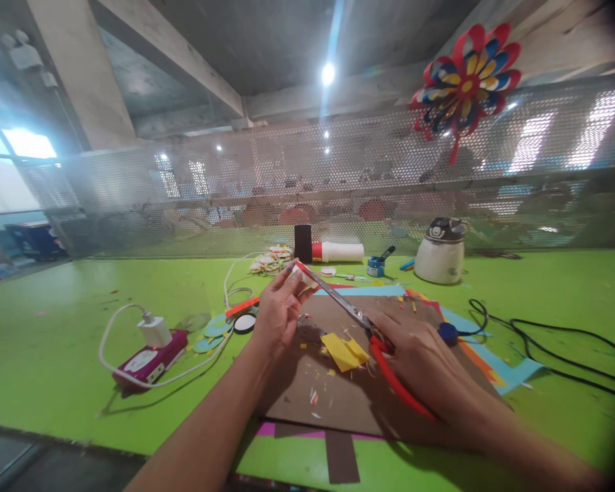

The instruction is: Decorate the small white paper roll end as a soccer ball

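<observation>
My left hand [281,311] pinches a small white-and-red paper piece [305,275] above the far part of a brown board [307,383]. In my right hand [415,348] is a pair of scissors [356,316] with red handles. Its blades point up and left, and the tips meet the paper piece. Whether the blades are cutting into it, I cannot tell. Below the scissors, folded yellow paper [342,352] and small coloured scraps lie on the board.
On the green table [51,342] stand a purple power strip [151,359] with a charger, a blue jar [375,266] and a white kettle-shaped flask [441,253]. A black cable [568,328] runs along the right. A perforated screen [266,184] closes the back; a paper flower [466,85] hangs there.
</observation>
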Available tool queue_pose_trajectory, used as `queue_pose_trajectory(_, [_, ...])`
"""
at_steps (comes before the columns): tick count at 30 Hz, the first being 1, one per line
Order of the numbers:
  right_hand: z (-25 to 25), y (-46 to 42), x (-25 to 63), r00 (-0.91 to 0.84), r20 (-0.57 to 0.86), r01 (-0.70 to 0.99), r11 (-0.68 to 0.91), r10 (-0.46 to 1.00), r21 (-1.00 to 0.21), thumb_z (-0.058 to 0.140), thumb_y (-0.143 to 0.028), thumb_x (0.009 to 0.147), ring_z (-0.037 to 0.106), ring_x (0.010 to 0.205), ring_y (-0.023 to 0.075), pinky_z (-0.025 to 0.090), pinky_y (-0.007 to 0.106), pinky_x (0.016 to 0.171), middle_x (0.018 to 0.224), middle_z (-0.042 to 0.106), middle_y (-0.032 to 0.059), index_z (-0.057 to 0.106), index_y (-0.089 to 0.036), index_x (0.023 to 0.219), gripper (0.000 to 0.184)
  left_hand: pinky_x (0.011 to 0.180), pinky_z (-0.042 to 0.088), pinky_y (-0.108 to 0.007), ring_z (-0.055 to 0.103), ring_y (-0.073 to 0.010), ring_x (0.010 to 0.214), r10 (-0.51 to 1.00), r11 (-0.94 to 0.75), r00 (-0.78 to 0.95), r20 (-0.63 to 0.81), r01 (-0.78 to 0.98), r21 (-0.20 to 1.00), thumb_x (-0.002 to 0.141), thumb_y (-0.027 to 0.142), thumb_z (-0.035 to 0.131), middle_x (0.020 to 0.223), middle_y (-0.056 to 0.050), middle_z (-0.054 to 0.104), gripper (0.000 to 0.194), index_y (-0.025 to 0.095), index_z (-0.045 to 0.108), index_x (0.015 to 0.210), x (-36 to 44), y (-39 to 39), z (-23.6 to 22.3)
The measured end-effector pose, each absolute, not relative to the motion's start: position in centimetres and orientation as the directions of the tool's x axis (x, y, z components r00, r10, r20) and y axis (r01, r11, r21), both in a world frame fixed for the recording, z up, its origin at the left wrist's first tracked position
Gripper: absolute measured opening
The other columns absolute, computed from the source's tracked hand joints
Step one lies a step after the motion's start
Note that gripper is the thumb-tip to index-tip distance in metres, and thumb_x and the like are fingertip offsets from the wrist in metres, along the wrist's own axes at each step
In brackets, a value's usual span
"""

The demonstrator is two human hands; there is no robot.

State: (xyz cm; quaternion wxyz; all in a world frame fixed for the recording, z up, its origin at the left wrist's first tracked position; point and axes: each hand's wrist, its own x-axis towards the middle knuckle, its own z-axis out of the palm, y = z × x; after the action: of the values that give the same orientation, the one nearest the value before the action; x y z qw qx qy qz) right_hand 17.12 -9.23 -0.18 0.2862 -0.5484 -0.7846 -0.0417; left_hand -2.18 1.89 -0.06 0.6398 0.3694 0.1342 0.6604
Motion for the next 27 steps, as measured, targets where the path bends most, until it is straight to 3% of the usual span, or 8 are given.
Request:
queue_pose_trajectory(5, [-0.31, -9.22, 17.18, -0.240, 0.524, 0.878, 0.413, 0.817, -0.241, 0.055, -0.021, 0.087, 0.062, 0.068, 0.0213, 0.046, 0.031, 0.064, 0.074, 0.070, 0.0064, 0.070, -0.021, 0.099, 0.020, 0.092, 0.058, -0.038, 0.074, -0.0183, 0.088, 0.943, -0.152, 0.092, 0.320, -0.737, 0.659, 0.082, 0.017, 0.081, 0.097, -0.007, 0.078, 0.023, 0.015, 0.075, 0.105, -2.20, 1.88, -0.06])
queue_pose_trajectory(13, [-0.73, -8.70, 17.18, -0.199, 0.499, 0.913, 0.344, 0.843, -0.219, 0.054, -0.018, 0.087, 0.067, 0.080, 0.0236, 0.048, 0.032, 0.072, 0.088, 0.075, 0.0096, 0.072, -0.018, 0.105, 0.026, 0.090, 0.058, -0.037, 0.073, -0.0172, 0.087, 0.943, -0.164, 0.077, 0.322, -0.736, 0.657, 0.083, 0.016, 0.080, 0.101, -0.006, 0.077, 0.027, 0.017, 0.074, 0.109, -2.17, 2.24, -0.55])
queue_pose_trajectory(27, [-0.53, -8.86, 17.23, -0.224, 0.510, 0.882, 0.395, 0.830, -0.255, 0.054, -0.017, 0.087, 0.064, 0.069, 0.0222, 0.047, 0.031, 0.066, 0.077, 0.073, 0.0072, 0.071, -0.021, 0.103, 0.024, 0.093, 0.057, -0.040, 0.074, -0.0176, 0.087, 0.937, -0.162, 0.098, 0.335, -0.729, 0.665, 0.083, 0.019, 0.081, 0.099, -0.005, 0.077, 0.030, 0.018, 0.073, 0.112, -2.00, 2.17, -0.73])
